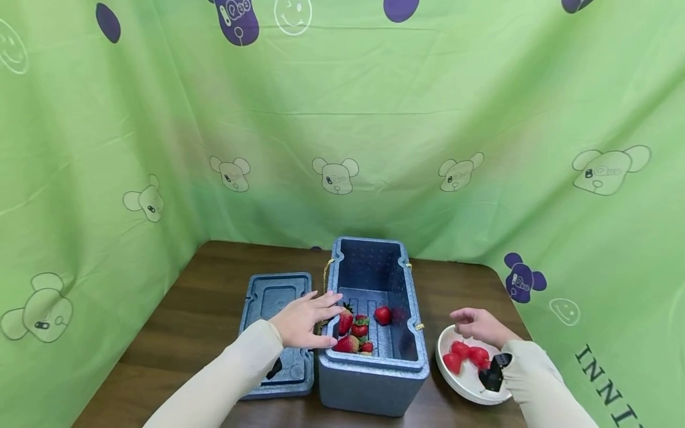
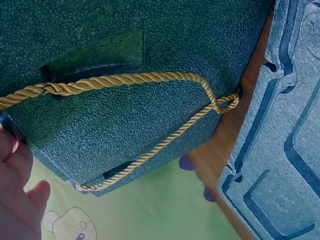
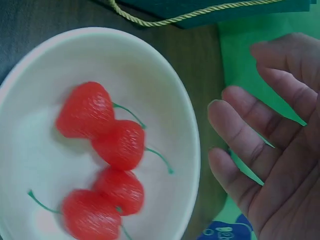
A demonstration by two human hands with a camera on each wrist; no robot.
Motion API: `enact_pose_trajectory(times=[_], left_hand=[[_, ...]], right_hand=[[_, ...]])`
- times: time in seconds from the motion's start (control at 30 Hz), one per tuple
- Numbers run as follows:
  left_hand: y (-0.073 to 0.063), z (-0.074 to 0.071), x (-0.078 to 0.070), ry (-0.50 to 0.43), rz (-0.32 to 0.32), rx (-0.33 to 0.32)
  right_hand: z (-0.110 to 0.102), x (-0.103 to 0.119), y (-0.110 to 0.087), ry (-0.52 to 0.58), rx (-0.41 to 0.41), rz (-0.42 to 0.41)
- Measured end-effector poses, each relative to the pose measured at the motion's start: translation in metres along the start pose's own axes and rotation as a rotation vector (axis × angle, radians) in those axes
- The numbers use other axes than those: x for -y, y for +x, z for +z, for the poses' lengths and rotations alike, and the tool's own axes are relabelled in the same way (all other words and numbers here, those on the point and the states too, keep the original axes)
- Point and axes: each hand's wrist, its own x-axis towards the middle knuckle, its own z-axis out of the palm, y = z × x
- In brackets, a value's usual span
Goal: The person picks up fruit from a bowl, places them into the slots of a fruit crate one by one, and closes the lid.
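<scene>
A blue foam box (image 1: pixel 374 392) stands in the middle of the table, its top uncovered. Inside lie several strawberries (image 1: pixel 346 343) near the left wall and a lone red fruit (image 1: pixel 382 315) further right. My left hand (image 1: pixel 307 320) rests on the box's left rim with fingers spread, holding nothing. To the right, a white bowl (image 1: pixel 471 389) holds several red cherries (image 3: pixel 92 215) with green stems. Above the bowl's far side is my right hand (image 1: pixel 481 326); its fingers are loosely bent and nothing is in them. In the right wrist view the cherries and the hand are apart.
Left of the box lies its blue foam lid (image 1: pixel 278 291) on the wooden table (image 1: pixel 176 333). A gold rope (image 2: pixel 150 77) runs along the box's side. Green printed cloth (image 1: pixel 374 137) hangs behind and at both sides.
</scene>
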Motion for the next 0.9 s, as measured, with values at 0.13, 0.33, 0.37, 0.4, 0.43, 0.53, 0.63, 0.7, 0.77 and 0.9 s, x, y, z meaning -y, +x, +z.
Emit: enact_pose_trajectory(times=[0.13, 0.33, 0.37, 0.4, 0.43, 0.53, 0.63, 0.7, 0.77, 0.9], left_hand=[[-0.001, 0.000, 0.001, 0.006, -0.002, -0.001], [-0.001, -0.001, 0.000, 0.000, 0.008, 0.002], [-0.001, -0.001, -0.001, 0.000, 0.007, 0.004], [0.000, -0.001, -0.001, -0.001, 0.005, 0.007], [0.000, -0.001, -0.001, -0.003, 0.004, 0.011], [0.000, 0.000, -0.002, -0.009, -0.002, 0.018], [0.000, -0.001, -0.001, -0.005, -0.002, 0.017], [0.000, -0.001, 0.000, -0.001, -0.001, 0.011], [0.000, -0.001, 0.000, 0.005, 0.000, 0.007], [0.000, 0.000, 0.001, 0.007, -0.002, 0.009]], right_hand=[[0.018, -0.005, -0.001, -0.007, -0.053, 0.055], [0.049, -0.028, -0.006, 0.077, -0.105, 0.113], [0.052, -0.031, -0.006, 0.095, -0.115, 0.112], [0.055, -0.034, -0.007, 0.106, -0.126, 0.111], [0.056, -0.035, -0.007, 0.111, -0.134, 0.104], [0.059, -0.035, -0.008, 0.094, -0.153, 0.108], [0.059, -0.034, -0.009, 0.042, -0.165, 0.118], [0.058, -0.034, -0.010, 0.013, -0.172, 0.122], [0.058, -0.034, -0.011, -0.006, -0.168, 0.122], [0.059, -0.038, -0.012, -0.042, -0.135, 0.126]])
